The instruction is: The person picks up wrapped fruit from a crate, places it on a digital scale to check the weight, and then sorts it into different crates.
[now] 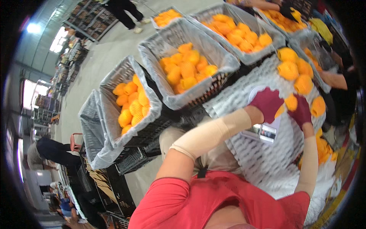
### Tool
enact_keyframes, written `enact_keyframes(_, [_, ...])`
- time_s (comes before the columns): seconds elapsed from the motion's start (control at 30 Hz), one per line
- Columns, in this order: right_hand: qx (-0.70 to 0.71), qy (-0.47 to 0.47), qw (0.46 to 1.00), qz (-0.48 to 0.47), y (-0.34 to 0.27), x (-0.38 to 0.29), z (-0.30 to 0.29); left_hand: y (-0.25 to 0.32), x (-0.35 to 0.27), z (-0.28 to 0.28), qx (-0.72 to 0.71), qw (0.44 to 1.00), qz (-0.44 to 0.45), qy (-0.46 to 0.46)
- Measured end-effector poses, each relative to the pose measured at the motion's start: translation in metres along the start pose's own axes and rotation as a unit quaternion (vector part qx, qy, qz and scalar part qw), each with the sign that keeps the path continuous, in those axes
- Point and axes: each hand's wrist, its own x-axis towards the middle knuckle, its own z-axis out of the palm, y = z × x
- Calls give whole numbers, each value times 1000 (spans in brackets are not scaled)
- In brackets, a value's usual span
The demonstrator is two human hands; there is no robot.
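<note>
My left hand (267,104), in a maroon glove, is over a small device with a round pale plate and a panel (268,134), perhaps a scale. Part of an orange piece (279,112) shows at its fingers; whether they grip it is hidden. To its right, my right hand (301,112), gloved alike, holds a round fruit in an orange foam net (291,102). More netted fruits (303,84) lie just beyond the hands, and one (318,106) is to the right, all on white foam sheeting (251,160).
Black crates with clear plastic liners hold netted fruit: one at left (104,114), one ahead (148,61), another farther right (250,58). An empty-looking lined crate (91,126) stands far left. Co-workers' arms (333,79) are at the right. Orange nets (326,150) lie right of my right forearm.
</note>
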Motion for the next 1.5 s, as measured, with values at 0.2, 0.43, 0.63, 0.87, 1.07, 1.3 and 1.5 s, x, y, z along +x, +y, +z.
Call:
enact_keyframes(0.2, [177, 80, 980, 46, -23, 1, -20, -97, -51, -68, -9, 990, -48, 134])
enact_keyframes(0.43, [206, 34, 970, -121, -143, 8, -41, -286, -152, -157, 297, 894, -264, 205])
enact_keyframes(0.63, [200, 11, 977, -76, -109, 15, -23, -219, -139, -118, 192, 925, -199, 259])
enact_keyframes(0.87, [63, 146, 986, 49, -6, 103, -21, -152, -137, -93, 19, 948, -162, 274])
enact_keyframes(1.07, [-133, 11, 991, -18, -41, 150, -6, -130, -145, -75, -32, 944, -170, 281])
enact_keyframes(1.3, [-207, 48, 973, 93, -4, 198, 45, -120, -157, -67, -33, 946, -164, 277])
enact_keyframes(1.5, [-129, -4, 981, 144, -5, 203, 46, -120, -177, -56, -61, 939, -202, 270])
